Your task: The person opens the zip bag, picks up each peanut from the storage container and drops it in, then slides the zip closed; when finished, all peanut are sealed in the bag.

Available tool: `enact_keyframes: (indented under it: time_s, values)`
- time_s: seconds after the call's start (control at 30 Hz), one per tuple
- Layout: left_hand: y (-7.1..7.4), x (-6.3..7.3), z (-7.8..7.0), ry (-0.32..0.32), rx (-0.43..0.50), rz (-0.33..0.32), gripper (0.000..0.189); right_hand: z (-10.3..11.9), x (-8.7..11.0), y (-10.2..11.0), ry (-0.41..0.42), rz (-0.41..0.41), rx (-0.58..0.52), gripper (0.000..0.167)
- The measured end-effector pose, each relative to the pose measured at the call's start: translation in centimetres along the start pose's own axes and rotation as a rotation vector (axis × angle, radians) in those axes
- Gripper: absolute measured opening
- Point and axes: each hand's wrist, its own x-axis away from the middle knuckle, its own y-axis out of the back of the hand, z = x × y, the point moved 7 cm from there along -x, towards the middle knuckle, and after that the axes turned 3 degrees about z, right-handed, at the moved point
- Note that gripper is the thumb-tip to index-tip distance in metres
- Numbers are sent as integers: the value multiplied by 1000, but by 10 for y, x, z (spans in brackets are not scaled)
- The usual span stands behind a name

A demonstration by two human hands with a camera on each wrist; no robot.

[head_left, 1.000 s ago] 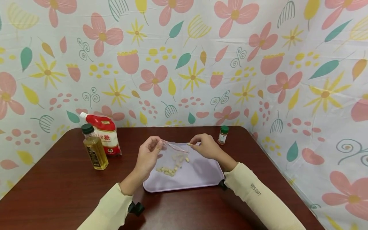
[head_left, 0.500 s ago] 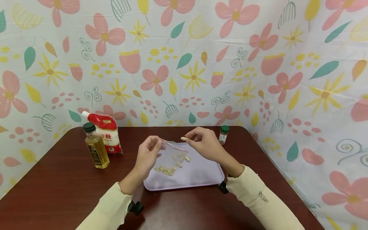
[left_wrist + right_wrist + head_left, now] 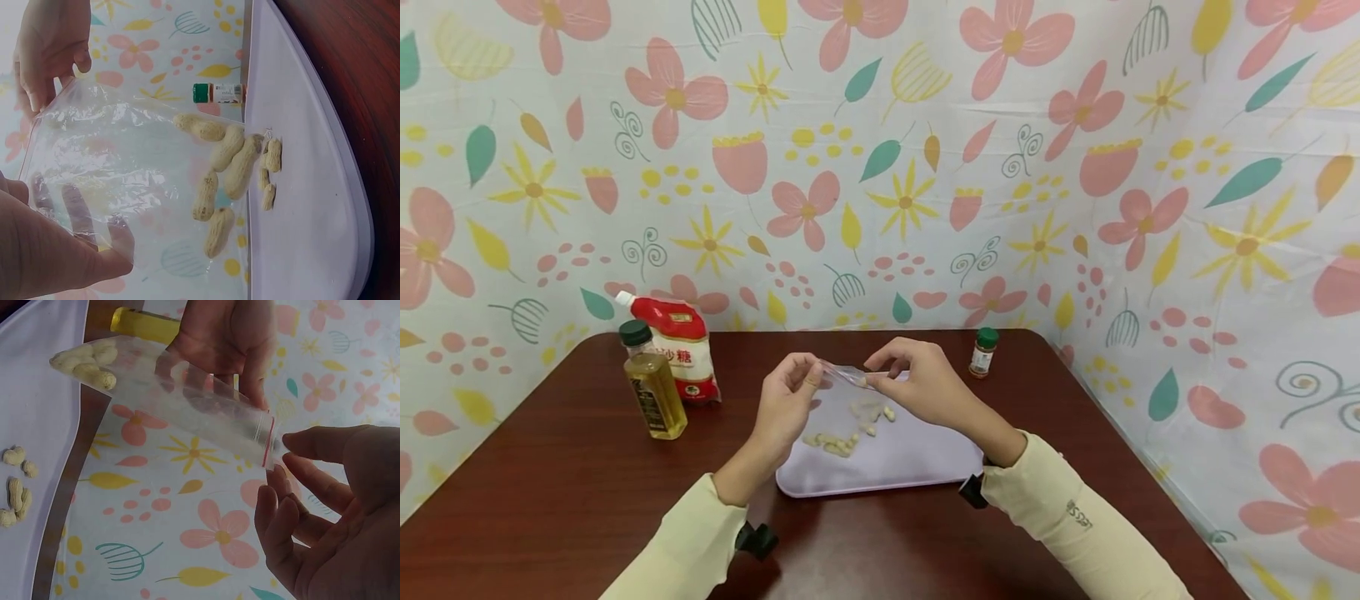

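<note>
Pinching bag point(image 3: 850, 376) at its 10 o'clock with left hand point(image 3: 785, 396), keep mouth point(image 3: 269, 442) wide for right hand point(image 3: 928, 385), of indiscernible grip.

Red/wht bag point(image 3: 691, 343): red 糖 legible, char to its L partly hidden; lettering on R sleeve point(image 3: 1075, 512), labels on dk-capped bottle point(image 3: 657, 393) & sm jar point(image 3: 982, 354) too sm/blurry to read

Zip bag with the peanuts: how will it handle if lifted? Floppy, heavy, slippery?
Likely floppy: the clear zip bag is thin, creased film. Probably light, since only a handful of peanuts shows inside. Its weight may swing low, as those peanuts sit bunched at the end away from the red seal strip.
</note>
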Motion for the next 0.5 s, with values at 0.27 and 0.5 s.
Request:
enact_keyframes:
  time_s: [0.27, 0.5]
  values:
    - [0, 0, 1, -2, 19, 5, 9, -3, 9, 6, -29, 36, 0, 11]
    - [-1, 0, 1, -11, 43, 7, 7, -14, 17, 2, -100, 134, -8, 4]
